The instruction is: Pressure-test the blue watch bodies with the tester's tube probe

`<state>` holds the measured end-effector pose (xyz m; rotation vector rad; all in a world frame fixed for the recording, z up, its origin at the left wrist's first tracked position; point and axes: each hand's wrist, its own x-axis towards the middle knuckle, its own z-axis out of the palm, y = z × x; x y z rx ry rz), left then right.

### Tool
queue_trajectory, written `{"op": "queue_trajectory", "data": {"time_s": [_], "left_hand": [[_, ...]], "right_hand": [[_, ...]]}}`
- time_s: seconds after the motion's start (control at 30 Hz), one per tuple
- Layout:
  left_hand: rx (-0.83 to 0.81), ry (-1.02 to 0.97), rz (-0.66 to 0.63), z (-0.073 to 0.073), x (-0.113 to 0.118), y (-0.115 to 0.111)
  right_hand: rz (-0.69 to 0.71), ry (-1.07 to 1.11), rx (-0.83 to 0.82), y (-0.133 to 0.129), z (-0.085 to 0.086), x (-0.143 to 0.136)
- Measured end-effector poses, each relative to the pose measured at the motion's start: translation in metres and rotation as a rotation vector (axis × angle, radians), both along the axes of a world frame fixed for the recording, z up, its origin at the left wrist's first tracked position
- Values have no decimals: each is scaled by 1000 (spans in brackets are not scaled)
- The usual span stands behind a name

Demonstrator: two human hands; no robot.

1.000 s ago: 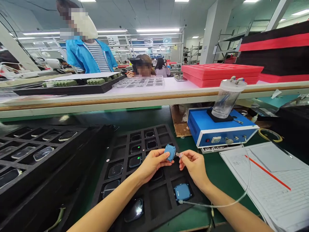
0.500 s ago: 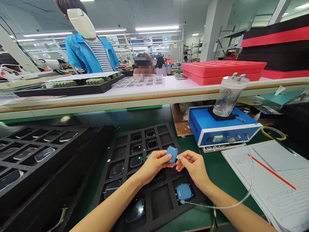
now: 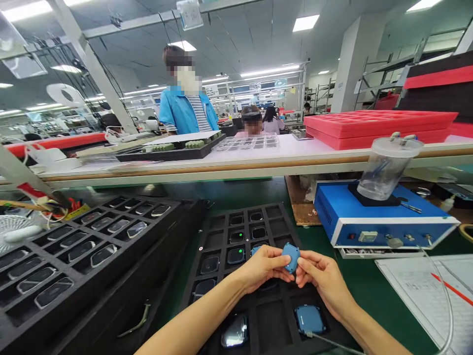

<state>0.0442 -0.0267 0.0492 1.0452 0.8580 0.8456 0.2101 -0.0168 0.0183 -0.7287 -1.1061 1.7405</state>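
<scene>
A blue smartwatch case (image 3: pixel 291 258) is held up over the black foam tray (image 3: pixel 271 315), its back turned toward me. My left hand (image 3: pixel 271 266) grips its left edge between thumb and fingers. The thumb and fingertips of my right hand (image 3: pixel 318 271) pinch its right edge; whether a small part is also between them I cannot tell. Below my right hand, another blue watch case (image 3: pixel 309 318) lies back up in a compartment, the end of a clear tube (image 3: pixel 332 342) at its lower edge. Several watches with dark screens sit in other compartments, two showing green dots.
At left stands a larger black foam tray (image 3: pixel 121 256) of watch faces. A blue machine (image 3: pixel 388 222) bearing a clear cylinder (image 3: pixel 388 167) is at right, beside papers (image 3: pixel 417 291). Red foam trays (image 3: pixel 369 128) rest on the shelf. A person in a blue shirt (image 3: pixel 188 111) stands beyond.
The camera view has swung left and up, so things appear farther right and lower. My right fingers, earlier at a small pale piece beside the watch case, now press against its edge.
</scene>
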Motion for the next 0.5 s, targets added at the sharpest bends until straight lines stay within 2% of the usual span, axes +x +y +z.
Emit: {"op": "queue_trajectory", "data": {"time_s": [0.1,0.17,0.2,0.27,0.33,0.4,0.43,0.5], "left_hand": [[36,33,7,3,-1,1],[95,74,35,4,-1,3],[145,136,77,4,-1,4],[281,341,181,1,0,5],[431,584,234,-3,4,3],[560,778,191,-6,7,-1],[612,856,157,-7,9,-3],[670,972,91,-9,11,-6]], "right_hand": [[29,-57,22,4,4,2],[3,-149,96,9,9,7],[-64,-228,161,13,12,12],[-303,-499,341,22,18,24],[-464,-942,519,30,21,36],[-398,-1337,610,36,21,44],[-312,-1451,622,38,19,45],[-182,-1522,633,39,13,44]]}}
